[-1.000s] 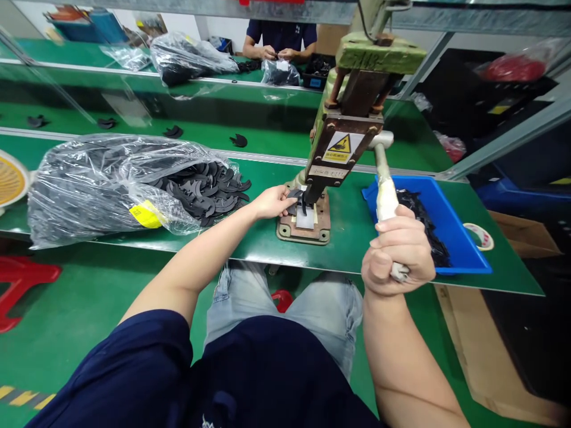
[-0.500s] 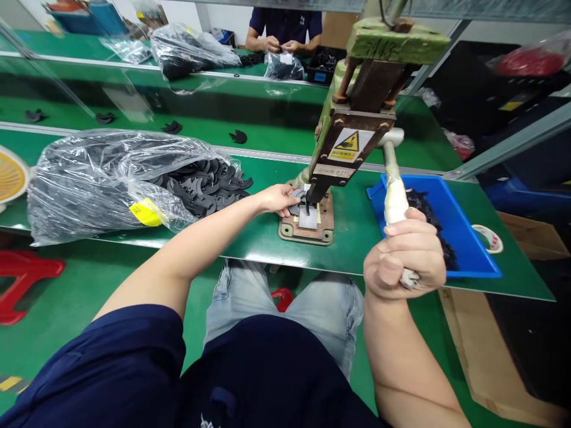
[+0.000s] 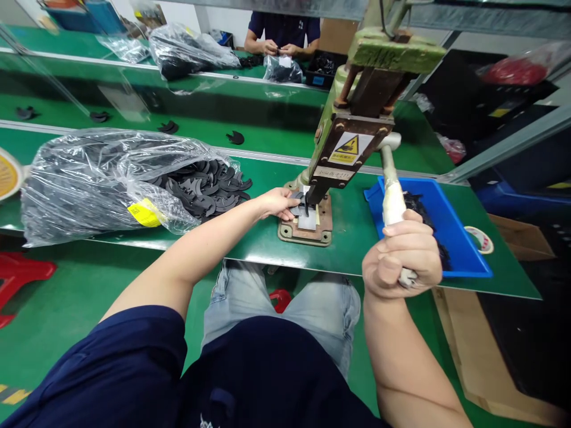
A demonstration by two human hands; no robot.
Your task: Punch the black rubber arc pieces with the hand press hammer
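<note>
Right hand (image 3: 404, 252) gripping lever (image 3: 392, 193), end hidden

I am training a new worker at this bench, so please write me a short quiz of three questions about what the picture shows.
1. What does the right hand grip?
A) a hammer
B) the lever handle of the press
C) a screwdriver

2. True or false: the blue tray lies to the right of the press.

3. Fill the gap: the left hand holds a black part under the press head, and the clear bag of black parts lies to the ____ of the press.

Key: 1 B; 2 true; 3 left.
</note>
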